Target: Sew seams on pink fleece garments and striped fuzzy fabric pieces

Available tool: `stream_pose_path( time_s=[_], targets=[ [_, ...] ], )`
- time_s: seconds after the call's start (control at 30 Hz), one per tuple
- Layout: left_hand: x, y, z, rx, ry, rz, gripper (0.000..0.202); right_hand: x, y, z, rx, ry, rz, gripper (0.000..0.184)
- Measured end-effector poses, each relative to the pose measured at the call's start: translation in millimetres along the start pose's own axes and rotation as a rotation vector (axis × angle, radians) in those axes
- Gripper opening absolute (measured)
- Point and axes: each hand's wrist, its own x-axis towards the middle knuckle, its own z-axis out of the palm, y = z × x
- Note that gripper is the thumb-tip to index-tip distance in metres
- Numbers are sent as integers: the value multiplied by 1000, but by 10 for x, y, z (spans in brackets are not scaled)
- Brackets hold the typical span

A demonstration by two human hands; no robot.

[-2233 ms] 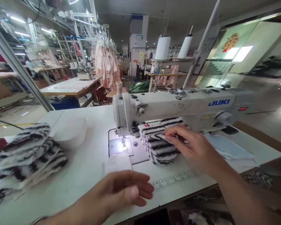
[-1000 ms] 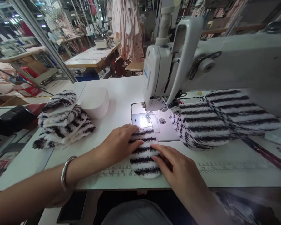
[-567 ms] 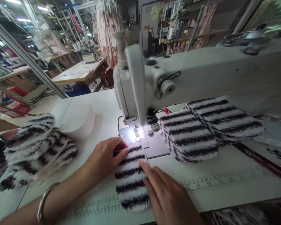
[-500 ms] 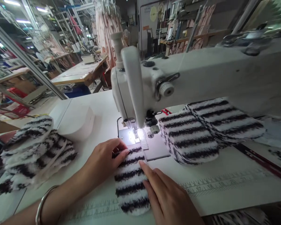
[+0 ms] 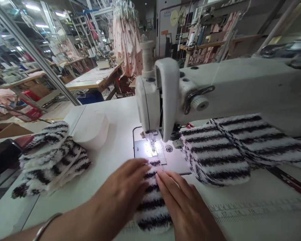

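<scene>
Desk (image 5: pixel 121 112): white; open room at far edge.
Sewing machine (image 5: pixel 240 90): extends toward right edge.
Left hand (image 5: pixel 122 187), right hand (image 5: pixel 184 201): just apart over the striped piece (image 5: pixel 154 202); cannot tell if clamped.
Striped piece: near side, before the presser foot (image 5: pixel 154 147).

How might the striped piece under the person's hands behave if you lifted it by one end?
The striped piece would probably flop rather than hold straight, as it looks like soft, fluffy cloth. It is likely light, since it lies flat and looks low on the table. Its fuzzy pile suggests it wouldn't be slippery.
</scene>
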Motion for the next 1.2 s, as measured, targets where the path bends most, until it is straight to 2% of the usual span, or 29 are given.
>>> stream_pose_path(
  time_s=[0.1, 0.27, 0.37, 0.5, 0.57, 0.7, 0.77, 0.87, 0.97, 1.07, 1.2],
  targets=[
    [-36, 32, 108, -4, -67, 90, 41, 34, -30, 146, -35, -14, 17, 53],
    [63, -143, 168, -30, -84, 61, 42, 205, -101, 326, -2, 71, 220, 60],
    [136, -222, 156, -13, -86, 72, 44, 290, -107, 390, 20, 59, 227, 59],
    [171, -260, 170, 10, -61, 91, 48, 300, -96, 454, 44, 54, 302, 62],
    [163, -276, 192, 12, -55, 86, 48, 278, -93, 461, 68, 26, 280, 62],
    [148, -302, 229, 22, -47, 92, 45, 267, -58, 428, 127, -28, 284, 59],
    [150, -302, 212, 22, -46, 111, 42, 287, 0, 387, 161, -77, 235, 57],
    [151, -288, 105, -3, -56, 132, 35, 296, 133, 270, 254, -124, 146, 57],
    [127, -284, -64, -83, -53, 99, 27, 202, 224, 105, 306, -97, 94, 59],
    [82, -290, -188, -180, -104, 90, 20, 25, 151, -25, 227, -79, 31, 61],
    [40, -267, -205, -246, -232, 153, 24, -148, -142, -33, 104, -42, 34, 54]
  ],
)
